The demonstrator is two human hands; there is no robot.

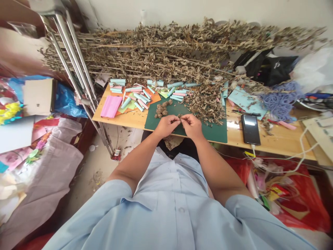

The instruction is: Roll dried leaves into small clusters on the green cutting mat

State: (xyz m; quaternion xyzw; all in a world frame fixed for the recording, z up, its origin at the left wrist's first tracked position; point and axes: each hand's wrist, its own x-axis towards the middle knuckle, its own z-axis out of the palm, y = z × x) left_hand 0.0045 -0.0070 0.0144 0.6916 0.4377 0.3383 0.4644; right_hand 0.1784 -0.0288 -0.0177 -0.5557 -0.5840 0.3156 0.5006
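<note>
My left hand (pixel 168 125) and my right hand (pixel 191 125) meet above the front part of a green cutting mat (pixel 208 133). Both are closed in a pinch, fingertips almost touching, around a small bit of dried leaves (pixel 180 116); most of it is hidden by the fingers. Just beyond the left hand lies a cluster of brown crumpled balls (pixel 161 109) that look like balled dried leaves. A loose heap of dried leaves (pixel 205 100) covers the mat's right rear, past my right hand.
Rolled blue and pink paper tubes (pixel 140 99) lie behind the mat, near a pink paper stack (pixel 111 106). Long dried plant stalks (pixel 156 52) fill the back. On the right are a plugged-in phone (pixel 250 129) and purple cord (pixel 282 100). A metal tripod (pixel 78 62) stands left.
</note>
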